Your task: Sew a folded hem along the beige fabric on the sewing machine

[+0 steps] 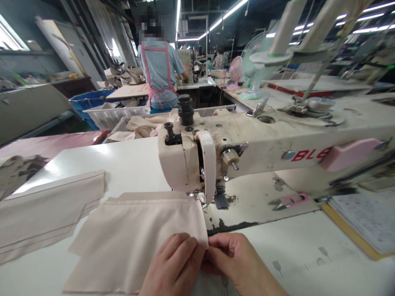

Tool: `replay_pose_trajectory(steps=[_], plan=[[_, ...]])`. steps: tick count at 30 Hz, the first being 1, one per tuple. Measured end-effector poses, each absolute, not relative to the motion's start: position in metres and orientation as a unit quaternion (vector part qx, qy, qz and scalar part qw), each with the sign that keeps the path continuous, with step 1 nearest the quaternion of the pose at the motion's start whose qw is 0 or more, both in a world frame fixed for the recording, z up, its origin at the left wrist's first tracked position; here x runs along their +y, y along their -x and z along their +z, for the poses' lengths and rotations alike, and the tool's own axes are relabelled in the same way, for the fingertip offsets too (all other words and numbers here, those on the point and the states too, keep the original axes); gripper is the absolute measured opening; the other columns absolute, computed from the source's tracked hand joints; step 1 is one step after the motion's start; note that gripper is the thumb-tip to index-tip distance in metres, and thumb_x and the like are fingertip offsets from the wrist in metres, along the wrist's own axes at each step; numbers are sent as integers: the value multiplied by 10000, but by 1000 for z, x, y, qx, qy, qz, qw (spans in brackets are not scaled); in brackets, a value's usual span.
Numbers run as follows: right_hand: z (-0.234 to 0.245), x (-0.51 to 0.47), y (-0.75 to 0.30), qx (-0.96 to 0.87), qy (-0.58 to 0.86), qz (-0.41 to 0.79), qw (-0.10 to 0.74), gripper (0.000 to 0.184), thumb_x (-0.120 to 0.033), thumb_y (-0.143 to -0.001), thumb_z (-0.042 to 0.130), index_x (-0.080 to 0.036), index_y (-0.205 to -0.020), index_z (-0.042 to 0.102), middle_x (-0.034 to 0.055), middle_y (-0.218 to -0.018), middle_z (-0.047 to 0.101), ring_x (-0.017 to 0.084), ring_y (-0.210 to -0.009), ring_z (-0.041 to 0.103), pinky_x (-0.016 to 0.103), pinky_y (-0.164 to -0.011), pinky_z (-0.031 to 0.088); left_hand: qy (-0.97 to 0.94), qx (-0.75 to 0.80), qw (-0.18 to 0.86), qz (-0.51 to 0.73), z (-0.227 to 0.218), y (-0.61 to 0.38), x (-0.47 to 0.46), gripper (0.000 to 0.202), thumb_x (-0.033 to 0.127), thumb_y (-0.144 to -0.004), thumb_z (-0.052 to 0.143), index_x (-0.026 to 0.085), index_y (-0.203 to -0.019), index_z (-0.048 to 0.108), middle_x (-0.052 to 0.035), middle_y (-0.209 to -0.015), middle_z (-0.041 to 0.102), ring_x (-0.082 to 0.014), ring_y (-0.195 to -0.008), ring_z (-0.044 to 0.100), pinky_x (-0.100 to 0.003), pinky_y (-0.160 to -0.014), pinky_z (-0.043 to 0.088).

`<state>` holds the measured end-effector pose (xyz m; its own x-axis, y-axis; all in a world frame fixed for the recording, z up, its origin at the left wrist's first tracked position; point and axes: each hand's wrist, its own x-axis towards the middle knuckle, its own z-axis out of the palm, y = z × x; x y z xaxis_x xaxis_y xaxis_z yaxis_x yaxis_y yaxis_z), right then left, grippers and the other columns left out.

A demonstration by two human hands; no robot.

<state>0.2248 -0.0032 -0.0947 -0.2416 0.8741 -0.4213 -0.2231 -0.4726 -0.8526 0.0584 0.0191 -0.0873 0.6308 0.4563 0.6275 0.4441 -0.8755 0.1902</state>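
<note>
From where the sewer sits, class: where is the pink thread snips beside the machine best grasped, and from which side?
Grip the pink thread snips by the pink handle, coming from the right: the dark blades point left, towards the needle, and it lies flat on the sewing machine bed.

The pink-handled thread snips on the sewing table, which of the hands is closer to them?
Right. The right hand sits below and left of the pink-handled thread snips, pinching the beige fabric panel. The left hand lies farther left.

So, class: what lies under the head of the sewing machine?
The far edge of the beige cloth lies under the sewing machine head, by its foot. Both hands pinch the cloth's near corner. The needle itself is hidden behind the head.
</note>
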Motion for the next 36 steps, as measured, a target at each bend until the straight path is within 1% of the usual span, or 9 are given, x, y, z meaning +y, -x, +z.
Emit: replay_pose_trajectory(steps=[5, 14, 17, 19, 21, 24, 27, 31, 36], plan=[[-91, -4, -226, -347, 501, 697, 377, 187, -344, -698, 702, -164, -680, 751, -13, -550, 585, 173, -632, 565, 299, -717, 485, -905, 250, 25, 343, -88, -59, 18, 226, 149, -988, 390, 96, -976, 609, -76, -784, 653, -166, -715, 575, -258, -648, 539], [-88, -10, -231, -353, 492, 712, 355, 172, -212, -726, 610, -144, -846, 713, 21, -692, 682, 187, -736, 645, 282, -727, 494, -904, 240, 54, 349, -87, -56, 22, 204, 141, -984, 403, 88, -986, 600, -88, -794, 651, -172, -730, 549, -250, -645, 521], [-94, -10, -240, -531, 541, 540, 366, 220, -191, -795, 597, -168, -1007, 650, 78, -900, 687, 210, -792, 657, 313, -684, 545, -910, 234, 36, 339, -88, -57, 18, 224, 143, -990, 377, 80, -1015, 591, -97, -809, 652, -179, -737, 542, -261, -663, 513], [-97, -4, -247, -709, 493, 334, 378, 237, -139, -861, 568, -193, -1083, 633, 101, -1062, 665, 233, -979, 626, 362, -827, 540, -915, 231, 55, 326, -87, -56, 16, 236, 126, -991, 342, 85, -1012, 573, -99, -825, 652, -180, -740, 538, -269, -669, 505], [-97, 4, -252, -828, 390, 194, 353, 193, -128, -930, 517, -187, -1055, 652, 87, -1063, 681, 215, -1051, 596, 358, -941, 493, -913, 260, 104, 296, -85, -54, 20, 203, 130, -984, 357, 122, -963, 558, -66, -780, 629, -177, -705, 523, -274, -633, 485], [-96, 14, -252, -882, 321, 135, 318, 263, -163, -990, 413, -156, -960, 674, 80, -898, 715, 190, -911, 638, 307, -865, 534, -902, 343, 126, 230, -81, -49, 39, 105, 147, -933, 500, 164, -1019, 558, -51, -915, 629, -205, -845, 545, -325, -746, 484], [-96, 18, -248, -888, 308, 74, 332, 382, -165, -1008, 315, -138, -945, 691, 96, -858, 729, 189, -859, 657, 294, -825, 553, -905, 367, 121, 181, -80, -42, 61, 286, 115, -913, 524, 192, -1189, 530, -46, -1119, 605, -217, -1032, 520, -356, -915, 444], [-99, 19, -247, -879, 311, 17, 360, 436, -162, -1013, 280, -128, -941, 708, 86, -841, 747, 179, -831, 681, 265, -809, 571, -909, 358, 115, 178, -85, -39, 77, 216, 139, -944, 460, 187, -1125, 567, -43, -1099, 610, -208, -1016, 525, -333, -886, 455], [-100, 27, -250, -894, 312, -31, 321, 375, -125, -997, 340, -76, -1027, 711, 122, -1009, 746, 209, -968, 684, 298, -889, 573, -903, 369, 99, 199, -84, -44, 90, 226, 174, -974, 405, 172, -940, 629, -52, -968, 638, -204, -908, 562, -347, -816, 480]])
